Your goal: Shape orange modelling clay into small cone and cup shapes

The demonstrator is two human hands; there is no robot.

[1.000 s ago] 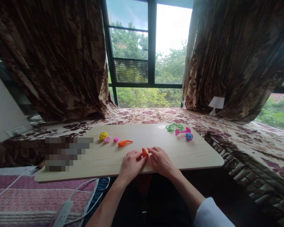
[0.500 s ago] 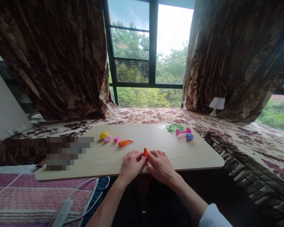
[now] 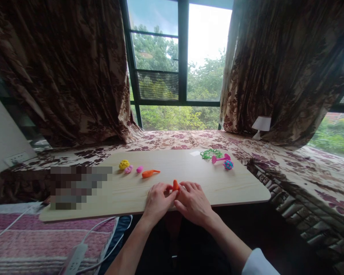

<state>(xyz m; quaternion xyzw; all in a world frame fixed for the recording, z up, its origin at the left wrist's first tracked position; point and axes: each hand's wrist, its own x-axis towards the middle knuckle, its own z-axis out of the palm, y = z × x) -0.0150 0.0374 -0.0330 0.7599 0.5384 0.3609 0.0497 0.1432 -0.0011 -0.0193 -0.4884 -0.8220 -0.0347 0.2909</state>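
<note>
Near the front edge of the table, a small lump of orange modelling clay point(image 3: 175, 185) stands between my two hands, its rounded tip showing above the fingers. My left hand point(image 3: 159, 199) is closed on its left side with thumb and fingers. From the right, the curled fingers of my right hand point(image 3: 194, 201) press against the same lump; its lower part is hidden. Beyond my left hand lies an orange clay piece point(image 3: 149, 173) with a thin tapered end. Further left are a pink lump point(image 3: 139, 169), a pale pink lump point(image 3: 128, 169) and a yellow lump point(image 3: 124, 164).
On the far right of the pale table point(image 3: 240, 191) lie a green beaded string point(image 3: 210, 154), a pink dumbbell-shaped toy point(image 3: 220, 158) and a blue-and-pink knobbly ball point(image 3: 228, 165). A white lamp point(image 3: 261, 124) stands on the window ledge. A power strip point(image 3: 76, 258) is at lower left.
My right thumb has shifted slightly left and down beside the orange clay. Both hands stay at the lump, and the whole view has moved a little.
</note>
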